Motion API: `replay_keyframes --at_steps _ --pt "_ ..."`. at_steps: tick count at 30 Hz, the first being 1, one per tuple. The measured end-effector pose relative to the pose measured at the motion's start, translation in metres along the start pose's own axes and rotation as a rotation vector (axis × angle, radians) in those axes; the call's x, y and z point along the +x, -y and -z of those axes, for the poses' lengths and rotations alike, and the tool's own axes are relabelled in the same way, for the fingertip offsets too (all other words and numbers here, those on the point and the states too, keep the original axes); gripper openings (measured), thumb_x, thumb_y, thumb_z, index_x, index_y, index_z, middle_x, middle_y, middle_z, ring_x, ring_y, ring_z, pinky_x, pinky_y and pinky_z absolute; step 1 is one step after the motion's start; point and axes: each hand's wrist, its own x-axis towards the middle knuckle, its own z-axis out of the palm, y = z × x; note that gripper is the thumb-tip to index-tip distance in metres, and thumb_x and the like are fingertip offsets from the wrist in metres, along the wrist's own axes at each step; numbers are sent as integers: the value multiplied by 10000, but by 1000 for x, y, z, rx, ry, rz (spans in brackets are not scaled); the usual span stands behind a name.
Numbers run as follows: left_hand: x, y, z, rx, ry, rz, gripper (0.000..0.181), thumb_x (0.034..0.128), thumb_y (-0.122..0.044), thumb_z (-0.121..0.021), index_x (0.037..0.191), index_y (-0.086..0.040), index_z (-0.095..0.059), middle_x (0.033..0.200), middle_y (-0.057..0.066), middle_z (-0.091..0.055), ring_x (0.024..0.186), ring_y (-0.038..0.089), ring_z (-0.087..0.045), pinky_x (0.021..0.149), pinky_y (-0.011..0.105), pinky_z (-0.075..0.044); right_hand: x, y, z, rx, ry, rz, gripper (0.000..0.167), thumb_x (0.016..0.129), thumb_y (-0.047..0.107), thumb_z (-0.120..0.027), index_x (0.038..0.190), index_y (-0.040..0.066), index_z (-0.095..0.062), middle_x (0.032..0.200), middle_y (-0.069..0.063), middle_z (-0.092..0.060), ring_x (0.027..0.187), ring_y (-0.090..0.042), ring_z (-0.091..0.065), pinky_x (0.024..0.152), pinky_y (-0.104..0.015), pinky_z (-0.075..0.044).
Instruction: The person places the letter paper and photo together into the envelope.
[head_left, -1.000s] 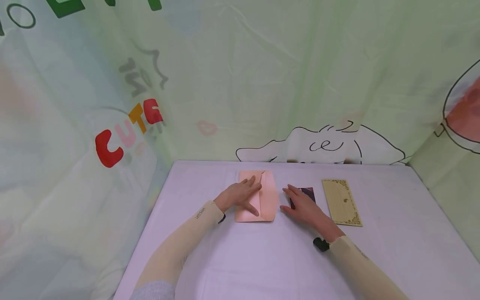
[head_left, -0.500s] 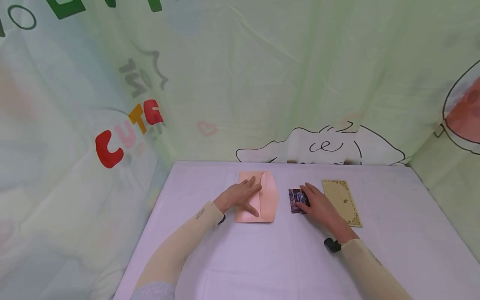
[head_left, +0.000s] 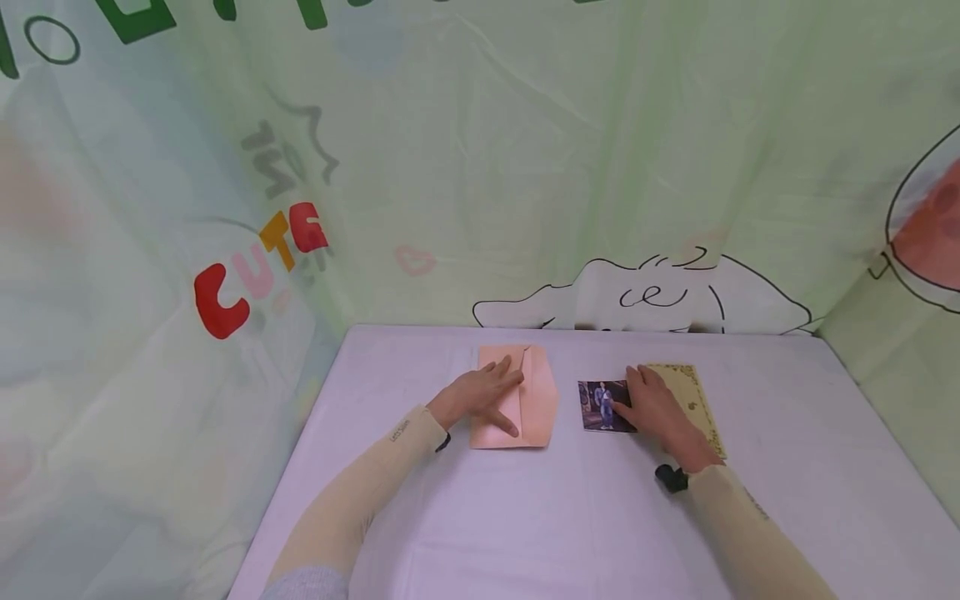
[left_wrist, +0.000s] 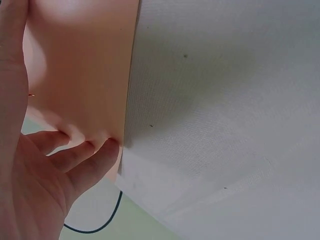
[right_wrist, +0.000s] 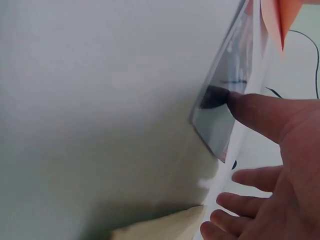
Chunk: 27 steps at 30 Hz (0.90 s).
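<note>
A pink envelope (head_left: 538,400) lies on the table in the head view, its pointed flap toward the right. My left hand (head_left: 480,393) rests on it with fingers spread, and in the left wrist view the fingertips of that hand (left_wrist: 55,175) touch the envelope (left_wrist: 85,60). Right of it lies a dark photo (head_left: 600,405) showing a standing figure. My right hand (head_left: 663,414) is at the photo's right edge; in the right wrist view its thumb touches the glossy photo (right_wrist: 220,120) while the other fingers extend apart from it.
A cream card with an ornate border (head_left: 688,392) lies partly under my right hand and forearm in the head view. A pale cloth covers the table (head_left: 510,525). A printed curtain (head_left: 480,167) hangs behind and at both sides.
My right hand has moved right, from over the photo to its right edge, uncovering most of the picture. My left hand has stayed on the envelope.
</note>
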Motion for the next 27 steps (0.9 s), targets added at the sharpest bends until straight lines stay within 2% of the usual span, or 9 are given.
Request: replay_keyframes --at_steps 5,8,16,19,22,24,27 --pt "1 1 -3 4 -3 -4 1018 689 -848 -653 1453 -267 -316 1683 178 -141 1474 402 -364 962 476 -536 4 -1 2 28 54 -22 675 981 266 -636 1448 -132 -355 1552 -414 -194 1440 -560 -197 1163 -650 -223" --pt "1 1 -4 7 -15 -10 1011 688 -849 -653 1444 -263 -324 1679 183 -154 1466 403 -377 952 474 -541 5 -1 1 57 53 -27 609 973 248 -651 1393 -121 -410 1541 -408 -207 1422 -556 -224 1151 -656 -244" --pt "0 1 -3 -4 -27 -17 1003 688 -832 -674 1438 -252 -345 1673 187 -176 1454 405 -395 941 475 -545 9 -2 -2 103 -10 -59 547 939 232 -706 1280 -84 -418 1236 -339 -485 1097 -458 -462 968 -618 -399" --pt "-1 0 -2 -1 -19 -19 1012 690 -830 -673 1450 -251 -340 1676 185 -167 1458 406 -389 944 478 -545 9 -3 -3 157 6 -74 540 951 209 -689 1297 -74 -386 1204 -331 -541 1036 -397 -526 917 -561 -458" --pt "-1 0 -1 9 -20 -17 1011 695 -827 -671 1451 -246 -334 1675 184 -169 1456 401 -395 933 474 -551 9 -7 -4 229 20 -75 489 978 150 -633 1320 -67 -359 1147 -293 -593 947 -314 -570 819 -449 -511" --pt "-1 0 -1 16 -27 -16 1007 696 -826 -671 1445 -242 -338 1672 185 -180 1451 397 -404 926 472 -555 8 -12 -4 275 18 -69 435 995 105 -581 1328 -61 -356 1079 -255 -609 880 -272 -565 737 -373 -502" --pt "-1 0 -1 19 -25 -16 1009 697 -827 -670 1447 -240 -336 1670 190 -184 1451 399 -402 939 476 -549 7 -17 -3 336 -4 -51 363 1004 44 -518 1323 -58 -378 1018 -230 -609 836 -258 -565 683 -331 -473"
